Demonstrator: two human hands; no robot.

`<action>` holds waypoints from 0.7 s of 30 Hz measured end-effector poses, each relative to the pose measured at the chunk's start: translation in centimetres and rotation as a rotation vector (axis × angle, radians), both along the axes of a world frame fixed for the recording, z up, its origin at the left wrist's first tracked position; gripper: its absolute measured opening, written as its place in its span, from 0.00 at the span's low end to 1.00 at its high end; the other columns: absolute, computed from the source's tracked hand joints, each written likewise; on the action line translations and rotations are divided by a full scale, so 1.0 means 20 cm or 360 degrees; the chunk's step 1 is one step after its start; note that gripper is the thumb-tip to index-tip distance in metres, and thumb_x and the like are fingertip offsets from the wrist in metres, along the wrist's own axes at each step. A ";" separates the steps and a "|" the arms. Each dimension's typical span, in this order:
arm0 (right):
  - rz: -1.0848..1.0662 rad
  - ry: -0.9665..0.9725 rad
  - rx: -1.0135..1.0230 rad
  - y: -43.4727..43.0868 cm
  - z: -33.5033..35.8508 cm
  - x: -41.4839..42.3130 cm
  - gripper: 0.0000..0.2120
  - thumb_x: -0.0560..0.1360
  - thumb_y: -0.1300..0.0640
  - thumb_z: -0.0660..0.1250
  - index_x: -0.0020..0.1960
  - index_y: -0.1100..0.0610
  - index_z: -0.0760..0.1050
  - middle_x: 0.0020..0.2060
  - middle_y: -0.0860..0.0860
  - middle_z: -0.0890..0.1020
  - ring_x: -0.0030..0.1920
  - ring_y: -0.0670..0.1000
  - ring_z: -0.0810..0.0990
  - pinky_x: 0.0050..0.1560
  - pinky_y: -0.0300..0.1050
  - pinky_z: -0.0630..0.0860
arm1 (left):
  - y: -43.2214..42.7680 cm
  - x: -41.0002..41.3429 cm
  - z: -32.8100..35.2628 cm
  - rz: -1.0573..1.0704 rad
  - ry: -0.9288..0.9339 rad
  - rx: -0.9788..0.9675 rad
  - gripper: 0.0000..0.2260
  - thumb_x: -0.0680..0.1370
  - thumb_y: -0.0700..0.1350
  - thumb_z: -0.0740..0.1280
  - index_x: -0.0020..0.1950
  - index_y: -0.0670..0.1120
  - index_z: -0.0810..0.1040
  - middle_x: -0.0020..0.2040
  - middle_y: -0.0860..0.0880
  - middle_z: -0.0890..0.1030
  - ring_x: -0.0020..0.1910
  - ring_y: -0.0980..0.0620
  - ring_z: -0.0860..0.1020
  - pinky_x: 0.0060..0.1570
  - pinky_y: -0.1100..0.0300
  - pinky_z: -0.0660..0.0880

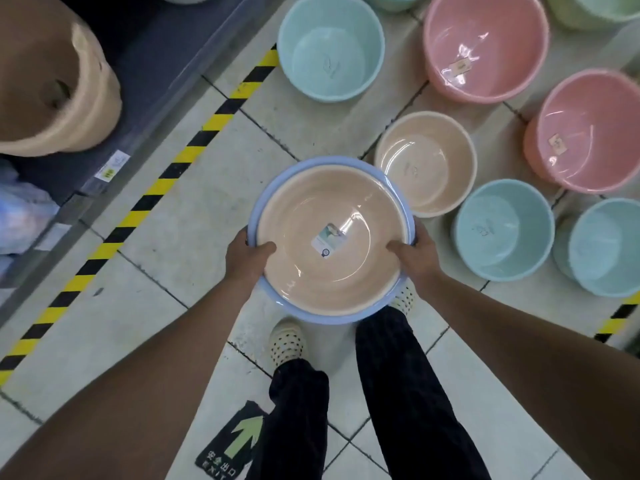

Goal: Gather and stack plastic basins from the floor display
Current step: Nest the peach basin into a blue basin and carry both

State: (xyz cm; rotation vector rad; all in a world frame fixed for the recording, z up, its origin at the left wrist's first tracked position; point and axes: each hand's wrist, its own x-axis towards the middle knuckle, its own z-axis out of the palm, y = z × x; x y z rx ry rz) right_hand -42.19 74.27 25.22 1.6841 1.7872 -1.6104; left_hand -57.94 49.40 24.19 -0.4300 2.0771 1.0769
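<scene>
I hold a stack of two basins above the floor: a beige basin [322, 271] with a small label inside sits nested in a light blue basin [277, 181]. My left hand [247, 259] grips the stack's left rim, thumb inside the beige basin. My right hand [414, 259] grips the right rim the same way. More basins stand on the floor beyond: a beige one [426, 164] just past the stack, teal ones [330, 46] [504, 230] [609, 247], and pink ones [485, 46] [588, 129].
A yellow-black hazard stripe [166, 174] runs diagonally along a shelf base [145, 109] on the left, where a tan basin [52, 77] lies. My feet and dark trousers [391, 375] are below the stack. A green arrow floor sticker [235, 441] lies near my feet.
</scene>
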 end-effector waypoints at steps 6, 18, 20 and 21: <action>0.0254 -0.0042 0.0006 0.13 -0.39 -0.14 0.33 0.73 0.62 0.69 0.75 0.47 0.64 0.59 0.48 0.78 0.58 0.53 0.77 0.59 0.51 0.75 | 0.06 -0.07 -0.38 0.0129 -0.0027 0.0006 0.12 0.73 0.34 0.71 0.54 0.45 0.78 0.42 0.50 0.79 0.39 0.52 0.77 0.36 0.60 0.73; 0.0221 -0.0216 -0.0019 0.18 -0.95 -0.23 0.25 0.68 0.55 0.71 0.64 0.53 0.74 0.54 0.51 0.82 0.54 0.56 0.81 0.57 0.54 0.79 | 0.16 -0.10 -0.89 0.0421 -0.0033 -0.0102 0.11 0.68 0.34 0.71 0.48 0.44 0.80 0.38 0.49 0.79 0.37 0.47 0.76 0.39 0.58 0.73; 0.0169 -0.0221 -0.0038 0.16 -1.02 -0.23 0.21 0.69 0.57 0.71 0.62 0.54 0.75 0.52 0.52 0.82 0.52 0.56 0.81 0.57 0.55 0.79 | 0.15 -0.10 -0.95 0.0415 -0.0030 -0.0106 0.10 0.67 0.34 0.71 0.46 0.45 0.80 0.38 0.49 0.79 0.37 0.46 0.76 0.41 0.56 0.75; 0.0152 -0.0210 -0.0045 0.15 -1.05 -0.22 0.20 0.69 0.58 0.71 0.61 0.53 0.75 0.51 0.51 0.82 0.52 0.55 0.81 0.57 0.55 0.79 | 0.14 -0.10 -0.97 0.0403 -0.0030 -0.0110 0.10 0.68 0.34 0.71 0.46 0.46 0.80 0.38 0.49 0.79 0.36 0.47 0.76 0.41 0.57 0.75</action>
